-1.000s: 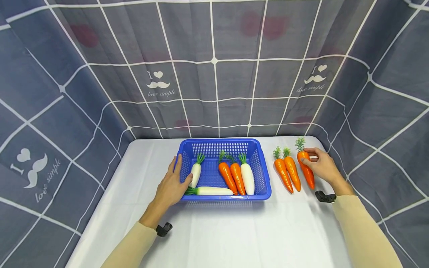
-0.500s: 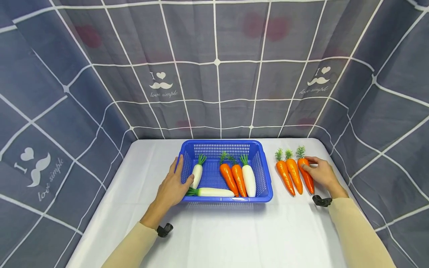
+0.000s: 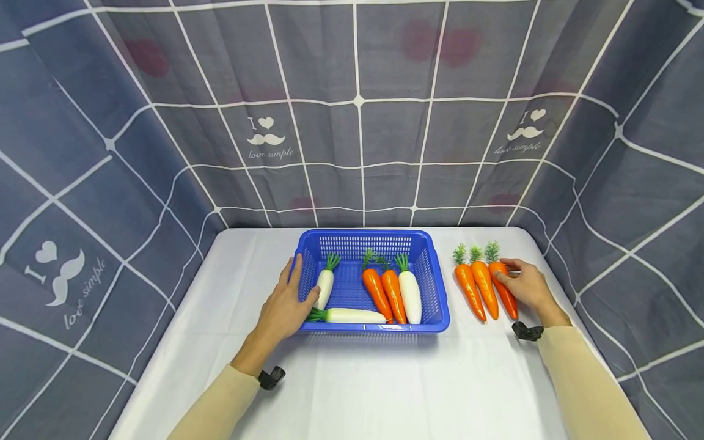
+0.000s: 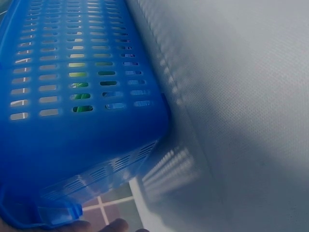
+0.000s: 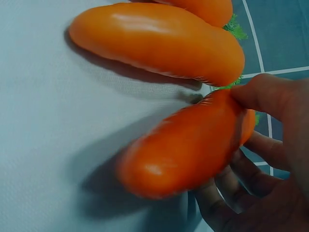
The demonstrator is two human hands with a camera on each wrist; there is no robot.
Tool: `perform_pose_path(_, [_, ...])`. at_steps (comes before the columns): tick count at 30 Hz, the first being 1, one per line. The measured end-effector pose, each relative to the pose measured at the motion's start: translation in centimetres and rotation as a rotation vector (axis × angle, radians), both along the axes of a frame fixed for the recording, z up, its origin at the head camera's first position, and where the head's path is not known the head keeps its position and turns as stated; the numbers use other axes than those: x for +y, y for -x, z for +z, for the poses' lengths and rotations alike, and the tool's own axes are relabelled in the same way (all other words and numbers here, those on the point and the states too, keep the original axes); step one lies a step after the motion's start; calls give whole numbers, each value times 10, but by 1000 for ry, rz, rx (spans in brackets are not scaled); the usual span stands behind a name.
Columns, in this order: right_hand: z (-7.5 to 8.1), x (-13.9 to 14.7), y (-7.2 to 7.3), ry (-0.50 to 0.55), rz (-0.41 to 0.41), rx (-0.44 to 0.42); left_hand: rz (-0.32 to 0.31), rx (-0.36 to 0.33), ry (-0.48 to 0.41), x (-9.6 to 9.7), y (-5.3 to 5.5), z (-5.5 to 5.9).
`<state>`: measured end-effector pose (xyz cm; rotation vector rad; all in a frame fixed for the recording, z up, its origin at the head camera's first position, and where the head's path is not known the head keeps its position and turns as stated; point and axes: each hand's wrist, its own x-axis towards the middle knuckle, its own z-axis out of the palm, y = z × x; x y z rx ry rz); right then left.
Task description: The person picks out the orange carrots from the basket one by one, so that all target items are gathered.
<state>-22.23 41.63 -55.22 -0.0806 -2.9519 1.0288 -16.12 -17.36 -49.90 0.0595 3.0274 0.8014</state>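
Right hand: thumb and fingers narrow, pinching the outermost carrot close to its leafy end. This carrot is the rightmost of three on the right side of the table; leaves point far, tip points near. The right wrist view shows the thumb on one side of the carrot and fingers on the other, with a dark shadow beside the tip; cannot tell whether the tip bears on the table.

Immediately left of it: middle carrot, then left carrot, both lying with leaves far and tips near, in a loose row.

Left hand: at the left side of the blue basket, fingers fairly straight and spread along the left rim, thumb extended over the near left corner. The left wrist view gives mainly the slotted outer wall, with fingertips partly seen at the lower edge.

Basket contents: one white radish at left, leaves far; a second radish lying crosswise along the near wall, leaves left; two orange carrots side by side right of centre; a third radish next to them, near the right wall.

Behind and at both sides: grey cloth with white grid lines.
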Motion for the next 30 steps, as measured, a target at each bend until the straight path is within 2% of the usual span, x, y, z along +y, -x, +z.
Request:
perform_pose_path(15, [1,2,-2,-35,-11,-15,0,3,-5,-1,1,-2])
perform_pose_path(30, [5,-2,-4,-2,0,-1,-1,9,-8,-1,1,-2])
